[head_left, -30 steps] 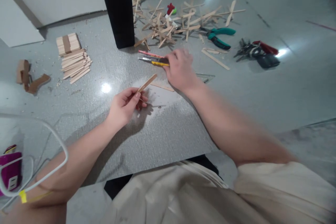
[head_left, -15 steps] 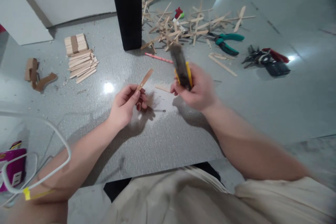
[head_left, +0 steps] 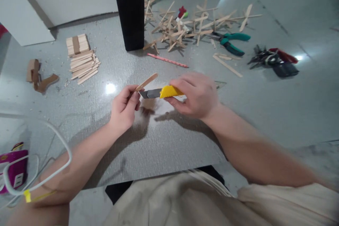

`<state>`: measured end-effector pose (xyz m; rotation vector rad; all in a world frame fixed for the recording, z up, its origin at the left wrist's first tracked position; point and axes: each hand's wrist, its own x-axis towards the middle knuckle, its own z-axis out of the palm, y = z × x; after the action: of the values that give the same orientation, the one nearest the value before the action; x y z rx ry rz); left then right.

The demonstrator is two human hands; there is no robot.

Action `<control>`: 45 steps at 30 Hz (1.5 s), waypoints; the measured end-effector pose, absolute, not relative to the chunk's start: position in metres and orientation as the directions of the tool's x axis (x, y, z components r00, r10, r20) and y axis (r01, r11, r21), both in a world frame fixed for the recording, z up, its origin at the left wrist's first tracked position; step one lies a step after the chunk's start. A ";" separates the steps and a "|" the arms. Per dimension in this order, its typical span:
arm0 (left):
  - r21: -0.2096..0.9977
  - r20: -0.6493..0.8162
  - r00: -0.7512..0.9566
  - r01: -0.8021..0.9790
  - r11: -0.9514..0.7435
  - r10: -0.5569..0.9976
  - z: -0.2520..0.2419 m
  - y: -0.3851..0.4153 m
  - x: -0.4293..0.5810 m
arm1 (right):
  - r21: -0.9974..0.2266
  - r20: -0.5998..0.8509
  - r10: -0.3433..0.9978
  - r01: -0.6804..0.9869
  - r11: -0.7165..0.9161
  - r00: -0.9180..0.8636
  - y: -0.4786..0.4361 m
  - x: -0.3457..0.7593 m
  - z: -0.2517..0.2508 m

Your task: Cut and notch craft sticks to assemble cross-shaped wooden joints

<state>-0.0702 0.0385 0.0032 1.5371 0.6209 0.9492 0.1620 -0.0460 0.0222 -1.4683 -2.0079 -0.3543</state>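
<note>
Between the thumb and fingers of my left hand (head_left: 124,107) is a wooden craft stick (head_left: 147,82), its free end slanting up and to the right. My right hand (head_left: 197,93) is closed round a yellow utility knife (head_left: 169,91). The knife's blade (head_left: 152,93) points left, and its tip is at the craft stick close to my left thumb; whether it cuts in, I cannot tell. Both hands are above the grey table (head_left: 169,148). A red patterned pencil (head_left: 168,60) lies just beyond them.
A black phone (head_left: 131,17) stands upright at the back. Right of it spreads a heap of joined craft sticks (head_left: 174,31), with green-handled pliers (head_left: 233,42) and a dark bunch of tools (head_left: 275,61). Stacked sticks (head_left: 83,65) and brown paper strips (head_left: 39,77) lie at left.
My right hand has turned the utility knife from pointing up to pointing left and brought its blade to the stick. The stick in my left hand has tilted lower.
</note>
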 end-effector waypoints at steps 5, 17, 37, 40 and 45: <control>0.961 0.269 0.522 -0.091 -0.260 0.810 0.005 0.035 -0.068 | -0.253 0.603 0.780 0.888 0.383 -0.165 -0.049 0.161 0.018; 0.942 0.277 0.571 -0.003 -0.335 0.773 -0.003 0.035 -0.076 | -0.142 0.553 0.793 0.909 0.392 -0.255 -0.051 0.156 0.015; 0.876 0.355 0.539 0.095 -0.474 0.764 0.002 0.033 -0.073 | -0.145 0.529 0.825 0.936 0.321 -0.201 -0.055 0.147 0.013; 0.879 0.367 0.538 0.065 -0.472 0.758 0.002 0.033 -0.074 | -0.172 0.522 0.830 0.929 0.329 -0.197 -0.056 0.147 0.012; 0.884 0.368 0.505 0.070 -0.462 0.781 0.005 0.031 -0.074 | -0.215 0.508 0.841 0.919 0.330 -0.183 -0.057 0.145 0.011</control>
<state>-0.0741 0.0309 0.0049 1.8698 0.7051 1.0181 0.1454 -0.0572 0.0108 -1.5407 -2.0544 -0.1865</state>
